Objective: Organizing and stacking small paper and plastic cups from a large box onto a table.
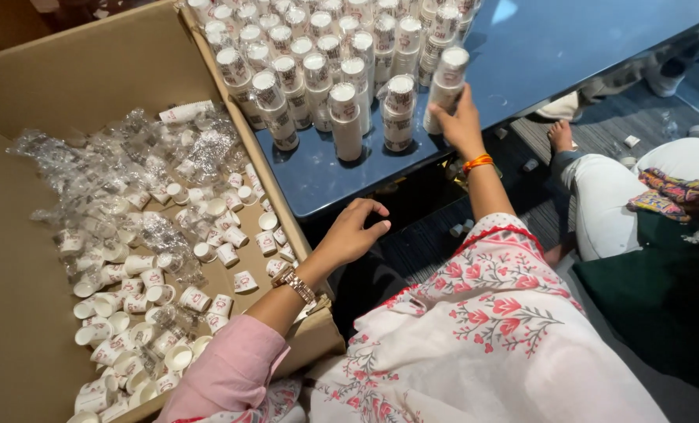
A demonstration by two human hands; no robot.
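My right hand (461, 125) reaches out to a stack of small white paper cups (446, 84) standing upside down on the dark blue table (553, 47); its fingers rest against the stack's lower part. An orange band circles that wrist. My left hand (353, 231), with a wristwatch, hovers with loosely curled fingers over the rim of a big cardboard box (91, 70) and holds nothing. Many more cup stacks (318, 70) crowd the table's far left part.
The cardboard box holds several loose paper cups (153, 290) and crumpled clear plastic wrap (130, 157). Another person's leg and bare foot (561, 137) lie at the right on a grey floor, beside a patterned cloth (671, 192).
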